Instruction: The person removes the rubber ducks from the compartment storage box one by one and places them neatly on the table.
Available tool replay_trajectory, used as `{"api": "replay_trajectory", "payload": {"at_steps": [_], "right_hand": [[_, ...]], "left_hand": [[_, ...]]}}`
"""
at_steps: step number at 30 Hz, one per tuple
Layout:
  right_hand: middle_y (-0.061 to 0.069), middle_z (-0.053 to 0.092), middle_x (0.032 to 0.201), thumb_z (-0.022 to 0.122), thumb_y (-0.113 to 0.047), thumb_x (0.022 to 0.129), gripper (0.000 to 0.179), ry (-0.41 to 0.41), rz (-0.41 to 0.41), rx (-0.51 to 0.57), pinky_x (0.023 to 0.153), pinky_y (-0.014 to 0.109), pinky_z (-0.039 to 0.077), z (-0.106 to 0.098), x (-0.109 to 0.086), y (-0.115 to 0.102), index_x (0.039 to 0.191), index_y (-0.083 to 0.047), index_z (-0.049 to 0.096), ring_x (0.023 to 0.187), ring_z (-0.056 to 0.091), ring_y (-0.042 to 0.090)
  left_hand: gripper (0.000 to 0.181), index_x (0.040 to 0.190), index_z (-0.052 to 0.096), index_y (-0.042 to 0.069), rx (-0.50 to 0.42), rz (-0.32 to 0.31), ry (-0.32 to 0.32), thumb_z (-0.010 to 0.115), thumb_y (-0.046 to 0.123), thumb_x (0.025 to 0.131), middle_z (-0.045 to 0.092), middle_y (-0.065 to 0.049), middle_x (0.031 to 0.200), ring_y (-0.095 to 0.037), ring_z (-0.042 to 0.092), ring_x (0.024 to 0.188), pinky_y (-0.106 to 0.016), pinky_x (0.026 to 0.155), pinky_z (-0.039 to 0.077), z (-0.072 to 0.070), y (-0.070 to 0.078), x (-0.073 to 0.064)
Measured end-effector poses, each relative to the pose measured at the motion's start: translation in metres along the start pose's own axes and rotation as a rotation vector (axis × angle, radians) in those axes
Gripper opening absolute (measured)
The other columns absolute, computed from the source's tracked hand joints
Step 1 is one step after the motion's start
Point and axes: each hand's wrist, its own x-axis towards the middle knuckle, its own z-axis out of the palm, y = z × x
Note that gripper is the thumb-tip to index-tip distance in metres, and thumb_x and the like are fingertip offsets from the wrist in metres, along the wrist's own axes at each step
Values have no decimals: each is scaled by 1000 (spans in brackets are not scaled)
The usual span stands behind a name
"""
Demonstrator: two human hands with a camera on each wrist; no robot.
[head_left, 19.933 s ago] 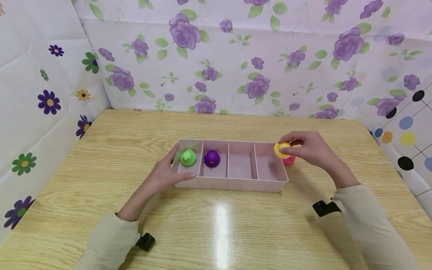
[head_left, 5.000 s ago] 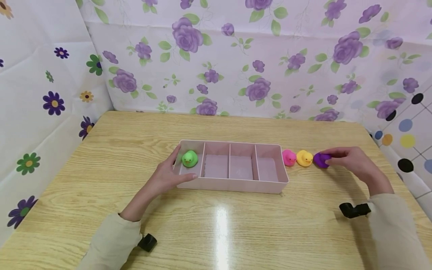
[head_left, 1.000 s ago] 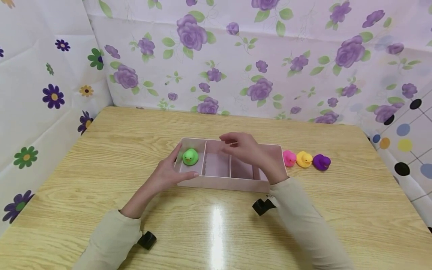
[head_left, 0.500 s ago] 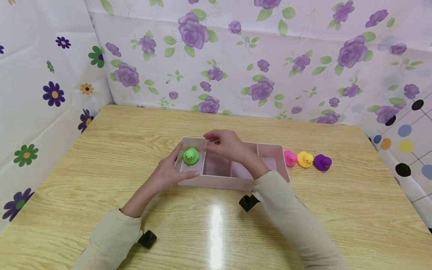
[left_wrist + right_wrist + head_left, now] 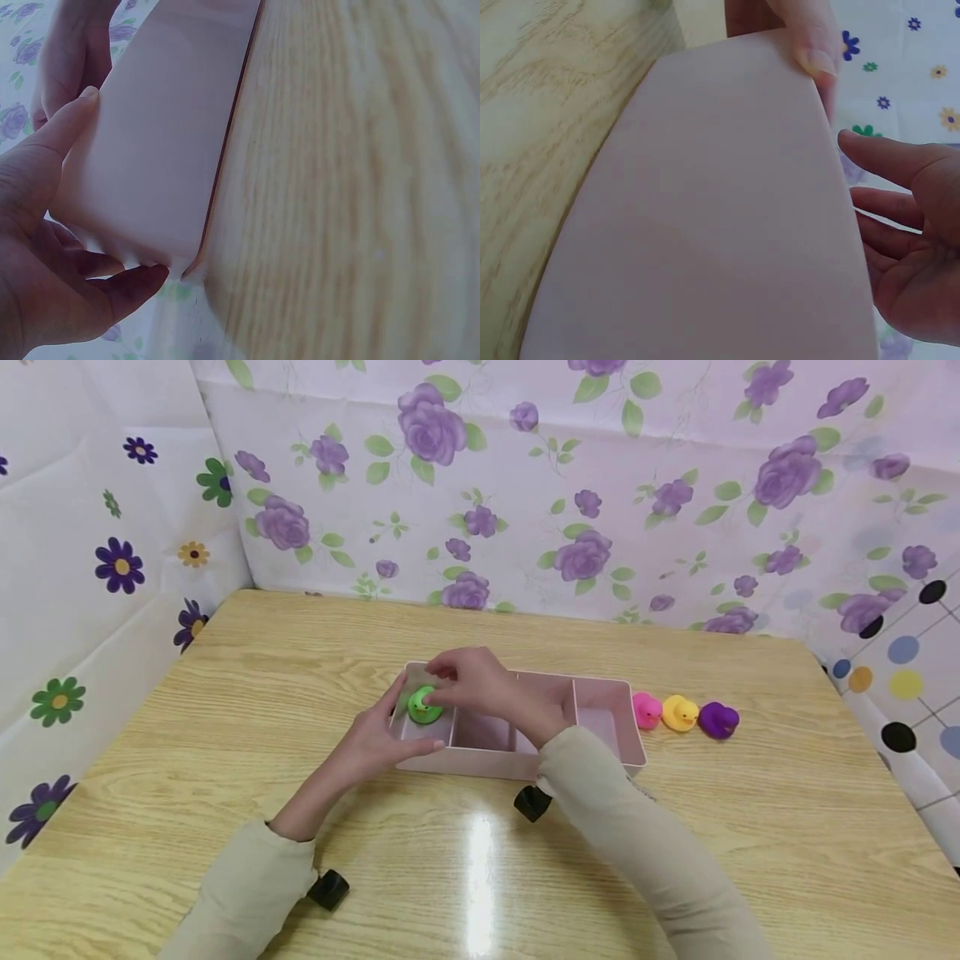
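Note:
A pale pink box (image 5: 487, 762) with several compartments in a row sits on the table. My left hand (image 5: 366, 739) grips its left end, thumb over the front rim and fingers round the end wall (image 5: 150, 135). A green rubber duck (image 5: 422, 710) sits in the leftmost compartment. Over that compartment reaches my right hand (image 5: 480, 683), its thumb and fingers parted around the duck's top; whether they touch it cannot be told. In the right wrist view, the thumb and fingers of my right hand (image 5: 911, 225) are apart, and the box wall hides the duck.
Right of the box, a pink duck (image 5: 647, 711), a yellow duck (image 5: 680, 713) and a purple duck (image 5: 719, 721) stand in a row on the wooden table (image 5: 390, 868). A flowered sheet (image 5: 525, 510) hangs behind the table's far edge.
Earlier the yellow duck, then the purple one, was in my right hand; both now stand right of the box. In the last second that hand moved left to the green duck. My left hand stayed.

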Motion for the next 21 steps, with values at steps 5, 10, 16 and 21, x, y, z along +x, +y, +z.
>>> {"api": "replay_trajectory", "payload": {"at_steps": [5, 10, 16, 21], "right_hand": [[14, 66, 117, 77, -21, 85, 46, -36, 1, -4, 89, 30, 49, 4, 6, -6, 123, 1, 64, 106, 61, 23], [15, 68, 112, 77, -17, 84, 41, -46, -14, -15, 88, 29, 49, 9, 11, -8, 119, 2, 66, 103, 62, 23], [8, 68, 91, 78, -16, 83, 26, -58, -28, -101, 74, 24, 47, 18, 17, -7, 104, -1, 71, 82, 58, 16], [1, 55, 68, 77, -11, 82, 14, -56, -61, -141, 58, 20, 35, 24, 19, -9, 88, -2, 68, 64, 45, 13]], "left_hand": [[109, 157, 3, 21, 5, 7, 4, 77, 44, 80, 21, -26, 154, -42, 35, 132, -57, 96, 39, 0, 0, 0], [110, 157, 4, 23, 9, 14, 2, 77, 46, 79, 20, -24, 155, -42, 34, 133, -56, 96, 39, 0, 1, 0], [109, 157, 4, 23, 8, 5, 0, 77, 45, 79, 21, -25, 154, -41, 36, 131, -54, 94, 41, -1, 1, 0], [110, 157, 4, 23, -5, 8, -2, 78, 47, 79, 20, -25, 155, -41, 32, 134, -54, 97, 39, -1, -1, 0]]}}
